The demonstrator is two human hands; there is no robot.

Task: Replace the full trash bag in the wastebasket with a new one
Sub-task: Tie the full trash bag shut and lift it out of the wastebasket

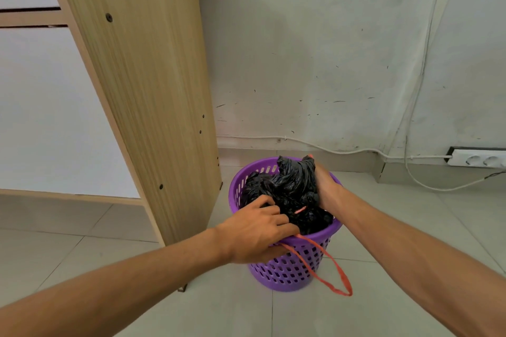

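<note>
A purple wastebasket (290, 271) pierced with square holes holds a black trash bag (287, 189) with a red drawstring (339, 273).

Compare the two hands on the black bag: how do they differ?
The left hand grips the black bag low, at the near rim of the purple basket; the right hand clutches a raised bunch on the far right. The red drawstring hangs beside the left hand, not the right hand. Both grip the bag.

Both hands (257, 230) gripping black bag (287, 189)
</note>
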